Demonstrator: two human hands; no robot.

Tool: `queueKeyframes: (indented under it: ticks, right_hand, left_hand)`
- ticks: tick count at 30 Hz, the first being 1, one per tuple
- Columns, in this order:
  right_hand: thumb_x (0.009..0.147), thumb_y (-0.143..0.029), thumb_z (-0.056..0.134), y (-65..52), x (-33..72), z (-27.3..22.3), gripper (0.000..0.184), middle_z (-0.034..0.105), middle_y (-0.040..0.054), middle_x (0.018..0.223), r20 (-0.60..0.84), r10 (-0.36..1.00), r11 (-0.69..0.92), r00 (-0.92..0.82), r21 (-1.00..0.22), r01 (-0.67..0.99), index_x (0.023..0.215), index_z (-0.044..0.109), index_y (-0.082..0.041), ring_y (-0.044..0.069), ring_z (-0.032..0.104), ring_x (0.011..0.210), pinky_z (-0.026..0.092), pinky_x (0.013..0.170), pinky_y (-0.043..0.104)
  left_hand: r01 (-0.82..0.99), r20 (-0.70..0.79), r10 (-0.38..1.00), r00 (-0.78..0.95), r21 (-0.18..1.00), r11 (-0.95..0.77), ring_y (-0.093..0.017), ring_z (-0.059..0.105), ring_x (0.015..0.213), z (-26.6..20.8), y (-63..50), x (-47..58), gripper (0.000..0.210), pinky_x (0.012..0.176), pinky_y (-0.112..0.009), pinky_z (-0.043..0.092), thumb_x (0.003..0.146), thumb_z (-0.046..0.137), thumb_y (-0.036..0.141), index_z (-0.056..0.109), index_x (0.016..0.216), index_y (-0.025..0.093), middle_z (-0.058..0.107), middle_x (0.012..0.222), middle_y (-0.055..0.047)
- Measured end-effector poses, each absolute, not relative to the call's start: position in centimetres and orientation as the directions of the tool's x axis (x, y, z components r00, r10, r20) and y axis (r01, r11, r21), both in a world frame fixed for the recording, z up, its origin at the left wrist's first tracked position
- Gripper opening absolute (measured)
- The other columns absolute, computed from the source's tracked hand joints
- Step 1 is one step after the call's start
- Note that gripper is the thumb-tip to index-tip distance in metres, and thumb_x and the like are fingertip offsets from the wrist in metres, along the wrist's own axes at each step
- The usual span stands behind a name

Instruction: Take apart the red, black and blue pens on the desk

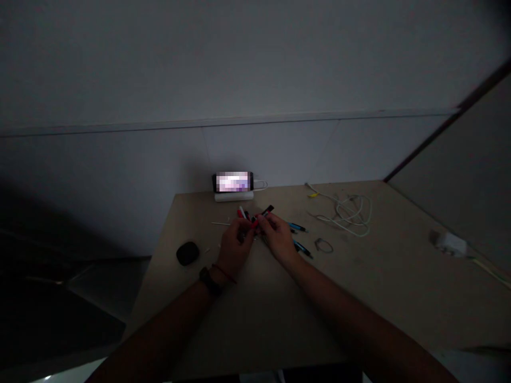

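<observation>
In dim light my left hand (236, 242) and my right hand (278, 238) meet above the middle of the table, fingers pinched together. Between their fingertips is a small red piece (254, 224), too dark to name exactly. Just beyond the fingers lie red, white and black pen-like parts (242, 213), partly hidden by the hands. A dark flat strip (268, 210) sticks up past my right fingers. Beside my right hand are blue-and-black pens (297, 227), with another blue pen (303, 249) nearer me.
A lit phone (233, 182) leans on a white block (233, 197) by the wall. Coiled white cable (347, 215) and a small loop (323, 245) lie to the right, a black rounded case (187, 253) to the left. A white plug (451, 243) sits at far right on the table (383, 298).
</observation>
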State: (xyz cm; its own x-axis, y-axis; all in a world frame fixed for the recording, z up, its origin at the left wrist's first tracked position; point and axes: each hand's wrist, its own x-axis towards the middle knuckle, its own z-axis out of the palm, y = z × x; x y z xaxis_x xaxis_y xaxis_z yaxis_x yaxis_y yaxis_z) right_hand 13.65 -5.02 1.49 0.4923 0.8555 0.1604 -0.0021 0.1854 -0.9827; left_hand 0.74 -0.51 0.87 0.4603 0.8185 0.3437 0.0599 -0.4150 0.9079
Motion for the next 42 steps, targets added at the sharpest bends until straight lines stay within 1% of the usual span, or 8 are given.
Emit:
queueKeyframes:
  ticks: [2, 5, 7, 11, 15, 21, 25, 42]
  right_hand:
    - [0.082, -0.051, 0.069, -4.94, 13.54, 1.29, 0.036, 0.059, -0.0029, 0.067, 0.154, 0.846, 0.211, 0.511, -0.976, -0.055, 0.101, 0.066, -0.021, 0.013, 0.052, 0.057, 0.041, 0.053, 0.025]
    - [0.079, -0.044, 0.074, -4.89, 13.37, 1.12, 0.054, 0.057, -0.0063, 0.067, 0.171, 0.826, 0.270, 0.537, -0.956, -0.112, 0.126, 0.054, -0.026, 0.013, 0.053, 0.057, 0.043, 0.053, 0.025]
    - [0.081, -0.043, 0.073, -4.95, 13.33, 1.16, 0.058, 0.056, -0.0073, 0.066, 0.182, 0.820, 0.290, 0.542, -0.950, -0.119, 0.131, 0.049, -0.027, 0.013, 0.053, 0.056, 0.043, 0.053, 0.025]
    - [0.087, -0.047, 0.065, -5.06, 13.65, 1.34, 0.045, 0.057, -0.0054, 0.063, 0.191, 0.813, 0.274, 0.550, -0.959, -0.073, 0.124, 0.056, -0.023, 0.013, 0.055, 0.055, 0.044, 0.053, 0.026]
    - [0.086, -0.049, 0.064, -4.98, 14.09, 1.49, 0.048, 0.059, -0.0033, 0.066, 0.177, 0.805, 0.244, 0.566, -0.969, -0.044, 0.124, 0.060, -0.020, 0.014, 0.058, 0.057, 0.045, 0.053, 0.027]
    - [0.084, -0.048, 0.067, -4.93, 13.86, 1.58, 0.049, 0.059, -0.0061, 0.066, 0.199, 0.775, 0.274, 0.600, -0.961, -0.035, 0.124, 0.053, -0.023, 0.013, 0.056, 0.053, 0.044, 0.052, 0.026]
    - [0.084, -0.048, 0.069, -4.92, 13.70, 1.42, 0.042, 0.060, -0.0089, 0.063, 0.216, 0.771, 0.312, 0.599, -0.948, -0.060, 0.111, 0.045, -0.026, 0.012, 0.055, 0.050, 0.042, 0.049, 0.023]
    - [0.078, -0.048, 0.073, -4.72, 14.14, 1.54, 0.041, 0.061, -0.0071, 0.061, 0.162, 0.798, 0.271, 0.580, -0.957, -0.106, 0.106, 0.053, -0.025, 0.012, 0.054, 0.051, 0.042, 0.051, 0.024]
  left_hand:
    - [0.062, 0.336, 0.832, 0.442, 0.914, -0.402, -0.015, 0.063, 0.077, 1.04, -0.59, 0.76, 0.013, 0.064, -0.024, 0.047, 0.087, 0.065, 0.027, 0.059, 0.097, 0.020, 0.066, 0.088, -0.002]
    - [0.068, 0.321, 0.832, 0.453, 0.918, -0.391, -0.015, 0.063, 0.077, 1.25, -0.65, 0.72, 0.014, 0.064, -0.024, 0.047, 0.087, 0.066, 0.029, 0.060, 0.096, 0.019, 0.066, 0.087, -0.002]
    - [0.067, 0.314, 0.828, 0.464, 0.920, -0.386, -0.015, 0.063, 0.077, 1.30, -0.64, 0.68, 0.014, 0.064, -0.025, 0.047, 0.088, 0.066, 0.031, 0.061, 0.094, 0.019, 0.067, 0.086, -0.002]
    - [0.075, 0.317, 0.852, 0.417, 0.922, -0.380, -0.015, 0.064, 0.077, 1.26, -0.59, 0.67, 0.013, 0.065, -0.024, 0.047, 0.089, 0.064, 0.031, 0.063, 0.095, 0.019, 0.068, 0.085, -0.002]
    - [0.105, 0.317, 0.859, 0.401, 0.916, -0.387, -0.014, 0.063, 0.072, 1.31, -0.56, 0.65, 0.014, 0.063, -0.023, 0.046, 0.089, 0.065, 0.032, 0.063, 0.090, 0.018, 0.067, 0.083, -0.001]
    - [0.143, 0.323, 0.841, 0.434, 0.897, -0.418, -0.013, 0.060, 0.067, 1.59, -0.80, 0.65, 0.016, 0.061, -0.024, 0.046, 0.086, 0.068, 0.033, 0.064, 0.087, 0.018, 0.068, 0.080, -0.001]
    - [0.131, 0.340, 0.813, 0.473, 0.885, -0.446, -0.013, 0.061, 0.067, 1.84, -1.08, 0.69, 0.016, 0.063, -0.025, 0.046, 0.086, 0.069, 0.033, 0.065, 0.086, 0.018, 0.069, 0.078, -0.001]
    - [0.119, 0.332, 0.784, 0.524, 0.883, -0.453, -0.015, 0.064, 0.076, 1.39, -0.95, 0.59, 0.012, 0.071, -0.027, 0.048, 0.085, 0.069, 0.027, 0.061, 0.090, 0.020, 0.069, 0.085, -0.001]
